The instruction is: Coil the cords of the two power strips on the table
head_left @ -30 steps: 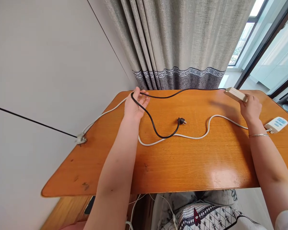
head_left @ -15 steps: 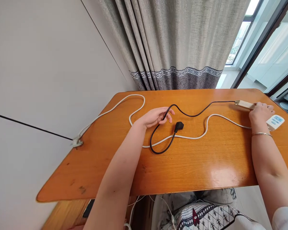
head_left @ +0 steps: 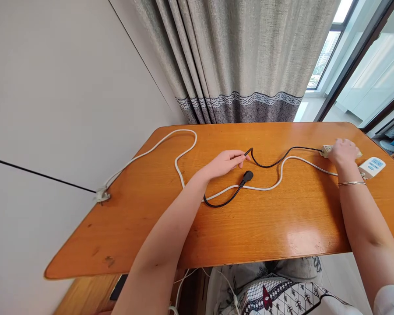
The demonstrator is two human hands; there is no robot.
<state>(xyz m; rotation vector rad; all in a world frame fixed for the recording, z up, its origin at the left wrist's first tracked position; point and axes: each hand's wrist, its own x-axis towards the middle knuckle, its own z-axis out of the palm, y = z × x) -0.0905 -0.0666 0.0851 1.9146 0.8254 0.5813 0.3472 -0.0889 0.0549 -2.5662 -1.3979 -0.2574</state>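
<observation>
My left hand (head_left: pixel 228 162) is closed on the black cable (head_left: pixel 267 166) near the middle of the wooden table. Just to its right lies the cable's black plug (head_left: pixel 248 176), over the white cord. At the table's right side my right hand (head_left: pixel 344 151) rests with its fingers wrapped over a cream power strip (head_left: pixel 325 151), where the black cable ends. Beside that hand, to the right, is a white block with blue-marked sockets (head_left: pixel 372 167). The white cord (head_left: pixel 265 189) winds across the table beneath the black loop.
The wooden table (head_left: pixel 134 236) has rounded corners. A white clamp-like piece (head_left: pixel 101 195) sits at its left edge, where the white cord meets a black line. Grey curtains (head_left: pixel 249 57) hang behind, with a window at the right. More white cords hang below the front edge.
My left hand has moved right along the black cable and closed on it. My right hand and the cream strip have shifted, with the strip now lying flatter. The plug has turned slightly.
</observation>
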